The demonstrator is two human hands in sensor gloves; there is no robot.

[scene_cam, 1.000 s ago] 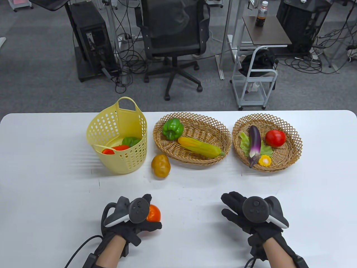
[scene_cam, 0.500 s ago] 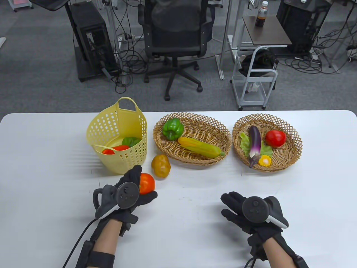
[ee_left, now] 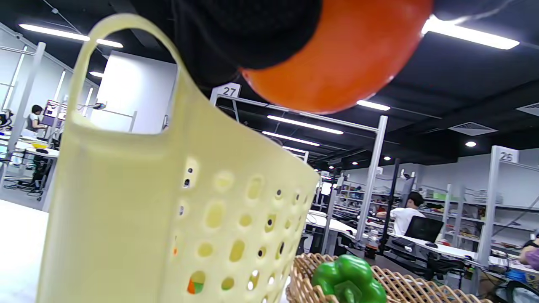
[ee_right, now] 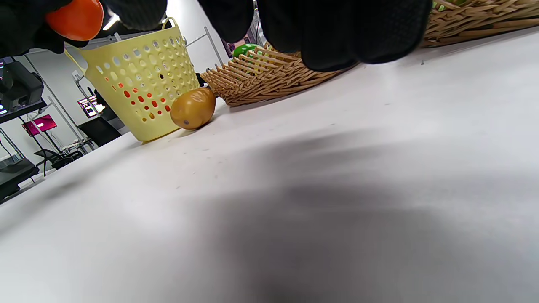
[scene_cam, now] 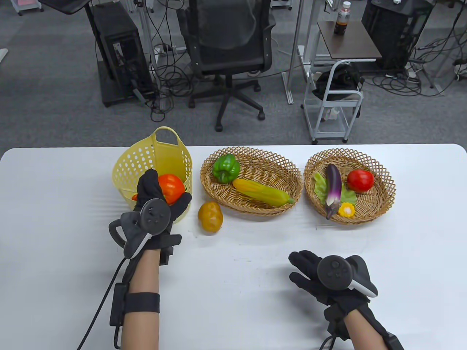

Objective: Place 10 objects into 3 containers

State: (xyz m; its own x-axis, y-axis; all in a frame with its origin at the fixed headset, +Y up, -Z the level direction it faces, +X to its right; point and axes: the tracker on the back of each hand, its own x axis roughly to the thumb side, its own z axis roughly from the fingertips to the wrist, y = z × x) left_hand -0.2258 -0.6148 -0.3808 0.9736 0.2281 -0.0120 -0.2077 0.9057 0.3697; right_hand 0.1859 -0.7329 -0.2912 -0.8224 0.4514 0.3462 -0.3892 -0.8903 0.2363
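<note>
My left hand [scene_cam: 160,195] grips an orange-red tomato [scene_cam: 171,187] and holds it above the near rim of the yellow plastic basket [scene_cam: 153,160]; the tomato [ee_left: 337,54] also shows in the left wrist view above the basket wall [ee_left: 147,219]. A brown potato [scene_cam: 210,216] lies on the table between the basket and the middle wicker basket [scene_cam: 281,164]. That basket holds a green pepper [scene_cam: 226,168] and a corn cob [scene_cam: 262,192]. The right wicker basket [scene_cam: 379,171] holds an eggplant [scene_cam: 334,187], a tomato [scene_cam: 360,180], lettuce and a small corn piece. My right hand [scene_cam: 306,271] rests empty on the table.
The white table [scene_cam: 54,226] runs wide on both sides. Red and green vegetables lie inside the yellow basket, mostly hidden by my hand. An office chair [scene_cam: 228,47] and a cart [scene_cam: 334,105] stand beyond the far edge.
My left hand lifted the tomato from the near table and carried it forward and slightly left, up over the yellow basket. My right hand stayed still.
</note>
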